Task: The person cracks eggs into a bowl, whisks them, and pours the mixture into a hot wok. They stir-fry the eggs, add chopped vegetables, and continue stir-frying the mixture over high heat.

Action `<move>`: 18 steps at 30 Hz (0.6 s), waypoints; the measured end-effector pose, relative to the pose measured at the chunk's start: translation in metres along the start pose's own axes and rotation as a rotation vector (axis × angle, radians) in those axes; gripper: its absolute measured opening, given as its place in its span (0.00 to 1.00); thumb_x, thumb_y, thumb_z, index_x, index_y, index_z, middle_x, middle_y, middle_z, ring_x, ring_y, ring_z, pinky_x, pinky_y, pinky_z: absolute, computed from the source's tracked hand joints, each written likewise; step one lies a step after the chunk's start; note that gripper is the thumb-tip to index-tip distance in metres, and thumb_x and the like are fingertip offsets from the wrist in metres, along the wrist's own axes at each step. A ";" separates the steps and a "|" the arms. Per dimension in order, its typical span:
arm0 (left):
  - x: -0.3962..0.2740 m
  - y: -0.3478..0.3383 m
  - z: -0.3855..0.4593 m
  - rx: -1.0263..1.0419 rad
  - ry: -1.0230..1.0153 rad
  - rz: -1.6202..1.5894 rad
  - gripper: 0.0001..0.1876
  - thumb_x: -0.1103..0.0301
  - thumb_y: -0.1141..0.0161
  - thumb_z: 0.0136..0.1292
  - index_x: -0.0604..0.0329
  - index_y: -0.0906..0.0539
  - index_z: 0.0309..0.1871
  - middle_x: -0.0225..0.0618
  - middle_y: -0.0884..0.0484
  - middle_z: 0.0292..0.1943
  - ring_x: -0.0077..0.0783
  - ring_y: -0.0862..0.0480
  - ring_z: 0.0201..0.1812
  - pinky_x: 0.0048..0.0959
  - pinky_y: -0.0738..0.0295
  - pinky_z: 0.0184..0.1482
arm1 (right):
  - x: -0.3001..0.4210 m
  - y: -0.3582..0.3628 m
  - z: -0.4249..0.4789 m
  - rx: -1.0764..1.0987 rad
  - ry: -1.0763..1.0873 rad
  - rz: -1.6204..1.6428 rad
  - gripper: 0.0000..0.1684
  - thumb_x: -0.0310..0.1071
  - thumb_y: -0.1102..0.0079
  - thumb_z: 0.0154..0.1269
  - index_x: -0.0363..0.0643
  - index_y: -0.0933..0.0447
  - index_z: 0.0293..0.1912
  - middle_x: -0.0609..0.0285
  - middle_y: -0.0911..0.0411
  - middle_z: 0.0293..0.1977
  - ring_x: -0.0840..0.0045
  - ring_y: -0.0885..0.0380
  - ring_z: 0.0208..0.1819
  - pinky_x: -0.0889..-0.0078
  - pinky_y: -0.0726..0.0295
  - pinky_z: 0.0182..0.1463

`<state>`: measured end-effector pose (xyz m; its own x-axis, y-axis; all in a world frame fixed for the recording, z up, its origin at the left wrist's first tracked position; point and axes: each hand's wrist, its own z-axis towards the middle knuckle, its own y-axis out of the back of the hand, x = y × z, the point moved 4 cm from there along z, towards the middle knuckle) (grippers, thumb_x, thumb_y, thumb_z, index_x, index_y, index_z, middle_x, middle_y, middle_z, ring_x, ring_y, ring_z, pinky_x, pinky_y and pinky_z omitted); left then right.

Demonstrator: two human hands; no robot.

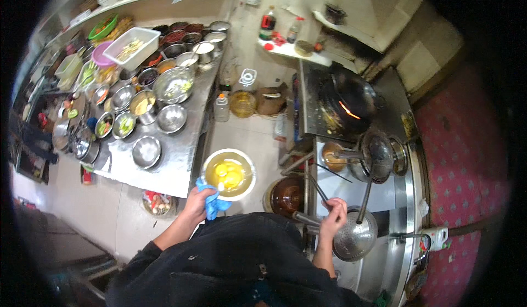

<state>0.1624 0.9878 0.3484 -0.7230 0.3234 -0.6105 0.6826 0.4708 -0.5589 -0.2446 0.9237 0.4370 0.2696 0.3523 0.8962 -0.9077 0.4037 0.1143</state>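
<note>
My left hand [197, 205] grips the rim of a metal bowl [249, 185] through a blue cloth [214, 204]. Several raw egg yolks [229, 175] lie in clear egg white inside it. My right hand [335, 215] is closed around a thin dark stick [318, 188] that looks like a chopstick. Close by, a second thin stick [334, 173] crosses the white surface; whether I hold it too is unclear. Beneath and beside my right hand is a perforated steel strainer [357, 237], its handle pointing left. A ladle handle [365, 200] slants down onto the strainer.
On the left, a steel table [177, 159] carries an empty bowl [147, 152] and several bowls of ingredients. A dark wok [356, 95] sits over a burner with orange flame showing. A brown round-bellied jar [288, 196] stands below the counter. Bottles [267, 25] line a shelf.
</note>
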 end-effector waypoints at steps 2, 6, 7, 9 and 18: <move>-0.001 -0.009 0.004 0.033 0.000 0.021 0.11 0.78 0.39 0.61 0.67 0.20 0.47 0.40 0.15 0.38 0.35 0.12 0.36 0.36 0.13 0.42 | 0.037 -0.021 -0.002 0.073 -0.069 0.200 0.19 0.30 0.54 0.77 0.26 0.22 0.34 0.50 0.25 0.44 0.70 0.22 0.44 0.66 0.10 0.46; -0.001 -0.019 0.015 0.098 -0.014 0.038 0.12 0.78 0.39 0.61 0.68 0.20 0.48 0.39 0.14 0.38 0.33 0.12 0.37 0.33 0.14 0.42 | 0.061 -0.068 0.001 0.357 -0.097 0.251 0.10 0.24 0.47 0.71 0.30 0.18 0.36 0.49 0.17 0.43 0.67 0.20 0.49 0.65 0.23 0.58; -0.002 -0.021 0.017 0.108 -0.017 0.043 0.12 0.78 0.39 0.61 0.68 0.20 0.49 0.39 0.14 0.38 0.33 0.12 0.37 0.32 0.14 0.42 | 0.076 -0.085 0.003 0.474 -0.120 0.220 0.08 0.22 0.45 0.70 0.31 0.17 0.39 0.49 0.17 0.44 0.66 0.20 0.50 0.65 0.23 0.58; -0.001 -0.022 0.021 0.122 -0.019 0.066 0.11 0.78 0.39 0.62 0.69 0.19 0.48 0.40 0.14 0.40 0.33 0.12 0.37 0.32 0.14 0.41 | 0.078 -0.111 0.002 0.681 -0.045 0.066 0.08 0.22 0.44 0.71 0.31 0.17 0.44 0.50 0.18 0.46 0.68 0.20 0.52 0.66 0.20 0.56; -0.026 -0.021 0.013 0.071 -0.049 0.088 0.11 0.79 0.41 0.64 0.73 0.20 0.49 0.43 0.14 0.41 0.36 0.11 0.38 0.34 0.12 0.41 | 0.054 -0.134 -0.013 0.878 -0.325 0.412 0.14 0.26 0.49 0.76 0.31 0.21 0.54 0.45 0.24 0.58 0.62 0.22 0.59 0.56 0.18 0.62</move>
<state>0.1684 0.9590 0.3682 -0.6551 0.3199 -0.6845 0.7503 0.3821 -0.5395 -0.1043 0.9000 0.4648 -0.0984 0.0245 0.9948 -0.8603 -0.5046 -0.0727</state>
